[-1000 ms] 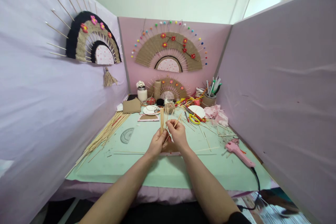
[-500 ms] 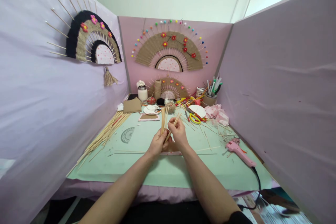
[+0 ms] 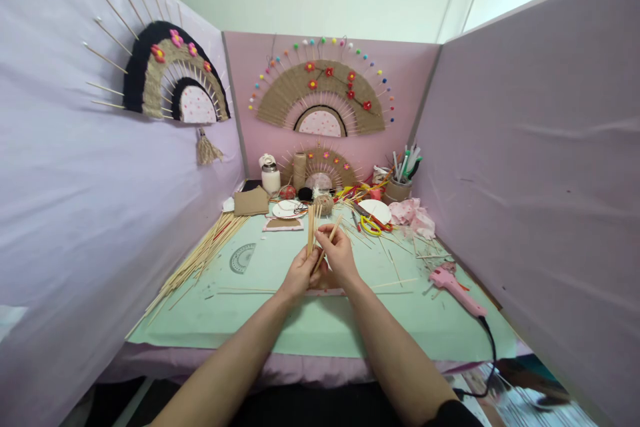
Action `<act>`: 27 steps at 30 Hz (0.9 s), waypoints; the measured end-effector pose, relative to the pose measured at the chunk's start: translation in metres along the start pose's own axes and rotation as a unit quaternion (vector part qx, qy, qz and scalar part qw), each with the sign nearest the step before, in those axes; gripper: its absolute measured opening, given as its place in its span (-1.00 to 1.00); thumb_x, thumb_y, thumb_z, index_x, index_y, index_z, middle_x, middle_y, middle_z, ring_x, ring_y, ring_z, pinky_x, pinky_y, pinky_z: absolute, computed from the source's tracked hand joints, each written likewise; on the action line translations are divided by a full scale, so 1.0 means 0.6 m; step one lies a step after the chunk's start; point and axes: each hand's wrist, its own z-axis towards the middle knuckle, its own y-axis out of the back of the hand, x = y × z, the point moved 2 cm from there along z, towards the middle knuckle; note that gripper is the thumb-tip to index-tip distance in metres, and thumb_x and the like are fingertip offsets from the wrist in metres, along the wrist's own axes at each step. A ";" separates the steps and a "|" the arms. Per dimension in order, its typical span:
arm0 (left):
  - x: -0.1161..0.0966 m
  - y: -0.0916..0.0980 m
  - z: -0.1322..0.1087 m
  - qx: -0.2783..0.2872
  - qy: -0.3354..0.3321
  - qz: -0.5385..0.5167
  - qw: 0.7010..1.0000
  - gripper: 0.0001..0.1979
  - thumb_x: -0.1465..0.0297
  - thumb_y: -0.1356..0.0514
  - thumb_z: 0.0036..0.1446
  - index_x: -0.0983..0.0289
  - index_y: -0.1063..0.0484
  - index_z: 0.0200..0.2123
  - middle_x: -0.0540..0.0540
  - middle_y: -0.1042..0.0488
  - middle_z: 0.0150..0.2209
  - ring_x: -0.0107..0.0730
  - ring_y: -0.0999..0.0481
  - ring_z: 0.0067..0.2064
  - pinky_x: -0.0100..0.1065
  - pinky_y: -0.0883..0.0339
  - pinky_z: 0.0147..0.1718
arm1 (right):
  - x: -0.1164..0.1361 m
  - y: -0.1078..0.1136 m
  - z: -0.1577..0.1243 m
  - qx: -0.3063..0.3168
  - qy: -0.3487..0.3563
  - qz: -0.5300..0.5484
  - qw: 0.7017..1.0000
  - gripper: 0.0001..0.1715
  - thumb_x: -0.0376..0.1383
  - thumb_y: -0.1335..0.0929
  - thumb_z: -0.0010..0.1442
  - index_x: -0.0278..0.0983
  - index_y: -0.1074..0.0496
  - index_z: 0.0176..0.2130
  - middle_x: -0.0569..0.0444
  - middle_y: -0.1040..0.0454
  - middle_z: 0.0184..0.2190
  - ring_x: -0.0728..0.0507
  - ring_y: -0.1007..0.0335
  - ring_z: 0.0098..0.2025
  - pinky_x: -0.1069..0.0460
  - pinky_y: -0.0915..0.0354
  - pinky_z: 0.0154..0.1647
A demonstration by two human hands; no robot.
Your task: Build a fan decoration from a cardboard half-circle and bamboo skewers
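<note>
Upright between my hands is a bundle of thin bamboo sticks [image 3: 311, 230]. My left hand [image 3: 301, 270] is closed around its lower part. My right hand [image 3: 337, 250] pinches a few more sticks [image 3: 334, 229], which lean to the right, and its fingertips touch the bundle. Below the hands, partly covered by them, lies a piece of brown cardboard with a pink-and-white edge [image 3: 325, 292]. Long thin sticks [image 3: 245, 291] stretch across the table on both sides of it.
A protractor [image 3: 243, 258] and a pile of long sticks [image 3: 200, 260] lie to the left. Right of my hands are yellow-handled scissors [image 3: 371, 225], a white plate [image 3: 376, 211] and a corded pink glue gun [image 3: 457, 289]. Decorated fans [image 3: 323, 97] hang on the partition; yarn and a jar [image 3: 271, 179] stand behind.
My right hand's fingertips have shifted slightly left toward the upright bundle. The left hand keeps its grip, and the view has moved a little.
</note>
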 end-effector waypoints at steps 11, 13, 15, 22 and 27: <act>-0.006 -0.001 0.000 -0.022 -0.002 -0.012 1.000 -0.49 -0.08 -0.24 0.03 0.26 -0.25 -0.31 -0.15 -0.30 -0.60 -0.71 0.01 -0.76 -0.53 0.23 -0.77 | 0.008 0.001 0.001 0.015 0.029 -0.037 0.999 -0.70 -0.09 -0.43 0.01 -0.24 -0.37 -0.37 0.19 -0.35 -0.51 -0.03 -0.25 -0.47 0.06 -0.24 -0.42; -0.007 -0.002 -0.001 -0.023 -0.002 -0.014 1.000 -0.49 -0.08 -0.23 0.04 0.26 -0.25 -0.32 -0.15 -0.30 -0.61 -0.71 0.01 -0.76 -0.54 0.22 -0.78 | 0.009 0.001 0.000 0.023 0.025 -0.037 0.999 -0.70 -0.08 -0.41 0.02 -0.24 -0.35 -0.39 0.20 -0.33 -0.53 -0.02 -0.24 -0.48 0.07 -0.23 -0.43; -0.008 -0.001 -0.001 -0.025 -0.001 -0.015 1.000 -0.50 -0.08 -0.22 0.06 0.26 -0.24 -0.34 -0.14 -0.30 -0.60 -0.72 0.01 -0.75 -0.54 0.21 -0.78 | 0.008 0.001 0.000 0.026 0.022 -0.038 0.999 -0.69 -0.06 -0.41 0.03 -0.23 -0.34 -0.40 0.20 -0.32 -0.54 -0.02 -0.23 -0.50 0.07 -0.23 -0.45; -0.006 -0.001 -0.002 -0.019 0.003 -0.010 1.000 -0.52 -0.06 -0.21 0.09 0.24 -0.25 -0.27 -0.17 -0.27 -0.62 -0.71 0.01 -0.76 -0.55 0.22 -0.78 | 0.006 0.000 -0.001 0.027 0.035 -0.036 0.998 -0.67 -0.05 -0.43 0.02 -0.24 -0.38 -0.36 0.17 -0.37 -0.49 -0.04 -0.27 -0.45 0.06 -0.27 -0.39; -0.008 -0.004 -0.002 -0.002 -0.001 0.003 1.000 -0.49 -0.07 -0.23 0.05 0.25 -0.23 -0.28 -0.19 -0.23 -0.63 -0.70 0.04 -0.76 -0.53 0.25 -0.78 | 0.009 -0.001 -0.003 0.017 0.027 -0.020 0.999 -0.66 -0.06 -0.45 0.01 -0.25 -0.40 -0.35 0.16 -0.38 -0.47 -0.05 -0.30 -0.42 0.04 -0.29 -0.34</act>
